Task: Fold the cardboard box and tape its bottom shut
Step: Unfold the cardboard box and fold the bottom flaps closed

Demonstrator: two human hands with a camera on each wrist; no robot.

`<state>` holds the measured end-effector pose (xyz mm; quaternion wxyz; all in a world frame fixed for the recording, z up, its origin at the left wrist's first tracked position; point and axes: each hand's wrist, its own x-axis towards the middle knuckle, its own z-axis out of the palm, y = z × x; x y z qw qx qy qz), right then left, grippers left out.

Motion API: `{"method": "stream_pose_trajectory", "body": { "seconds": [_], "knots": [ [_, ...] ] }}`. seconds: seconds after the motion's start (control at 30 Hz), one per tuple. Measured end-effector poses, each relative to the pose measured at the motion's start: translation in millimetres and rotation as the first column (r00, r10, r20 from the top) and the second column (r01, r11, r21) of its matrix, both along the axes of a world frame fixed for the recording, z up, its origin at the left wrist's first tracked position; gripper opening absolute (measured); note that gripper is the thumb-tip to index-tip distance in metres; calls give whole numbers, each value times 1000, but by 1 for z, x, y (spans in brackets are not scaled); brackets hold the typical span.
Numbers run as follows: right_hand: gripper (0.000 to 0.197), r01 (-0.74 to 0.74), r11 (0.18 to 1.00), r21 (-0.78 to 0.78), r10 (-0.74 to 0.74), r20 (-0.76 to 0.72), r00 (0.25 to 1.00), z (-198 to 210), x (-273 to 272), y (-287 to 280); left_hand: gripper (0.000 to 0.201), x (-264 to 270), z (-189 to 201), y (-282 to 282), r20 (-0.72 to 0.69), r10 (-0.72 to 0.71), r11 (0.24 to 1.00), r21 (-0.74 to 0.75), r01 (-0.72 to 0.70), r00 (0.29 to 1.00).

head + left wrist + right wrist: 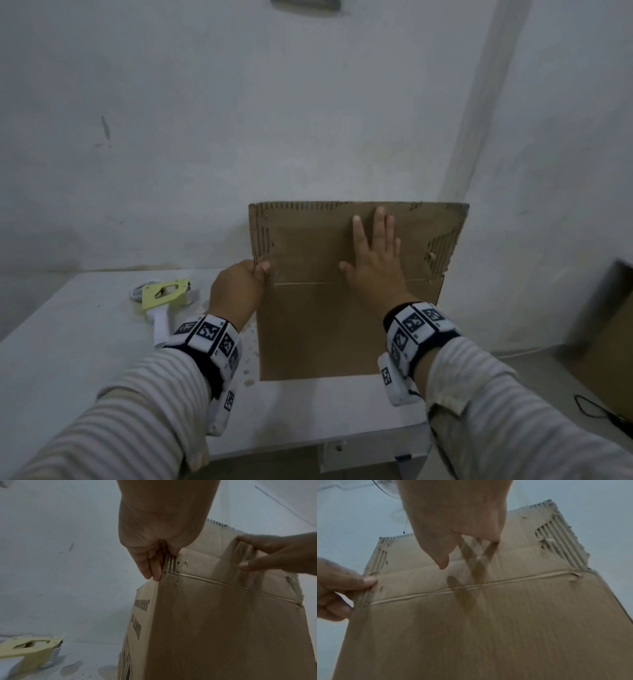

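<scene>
Cardboard, worn and torn at its edges, is pinched by the left hand (pixel 236 287): its thumb (pixel 263 266) lies on the near face and its curled fingers (pixel 150 566) wrap behind the left edge of the cardboard box (pixel 346 329), right at the crease below the top flap (pixel 308 236). The right hand (pixel 375 260) lies flat on that flap, fingers straight and spread, palm pressing near the crease. Corrugation shows where the flap's liner is ripped along the top and both upper corners. The box stands upright near the right edge of the white desk (pixel 85 342), its printed side panel (pixel 139 622) facing left. A yellow tape dispenser (pixel 163 294) lies on the desk to the left of the box, close to the far edge. Both forearms wear striped sleeves (pixel 144 404) and marker-patterned wrist bands (pixel 209 337).
</scene>
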<state>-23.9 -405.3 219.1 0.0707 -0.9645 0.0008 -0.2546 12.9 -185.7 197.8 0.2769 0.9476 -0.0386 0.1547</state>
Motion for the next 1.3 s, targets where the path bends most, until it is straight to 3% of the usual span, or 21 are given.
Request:
{"method": "stream_pose_trajectory", "body": {
  "seconds": [0.17,0.27,0.37,0.53,0.7,0.83,0.9,1.0,1.1,1.3],
  "knots": [
    [75,11,995,104,10,-202,979,-27,13,-1,36,11,-1,-4,-9,8,999,-40,-9,1000],
    [66,20,999,50,-4,-299,954,-43,19,-6,24,18,-7,-9,-42,35,992,-119,-39,999],
    [57,9,999,34,2,-306,952,-49,22,-9,24,25,-14,-13,-86,20,982,-184,-35,996],
    [50,33,999,3,-31,-264,964,-46,22,-5,22,32,-14,-12,-94,8,999,-52,-13,996],
    [49,81,996,24,-63,-421,905,-16,25,-1,27,35,1,-14,-203,27,1000,-1,-28,979],
    [42,46,996,71,0,-540,842,20,34,1,39,45,24,-15,-248,6,997,-74,-25,969],
    [45,17,996,88,31,-520,854,43,41,1,40,55,38,-16,-241,-40,993,-120,11,970],
    [45,-35,995,97,73,-422,904,80,63,-2,12,81,60,-20,-189,-81,987,-153,53,979],
    [46,-81,992,99,112,-355,928,108,97,-9,8,119,79,-26,-147,-72,985,-167,47,987],
    [44,-122,982,142,167,-364,916,115,175,-39,40,213,91,-39,-218,14,997,-77,-31,976]
  ]
}}
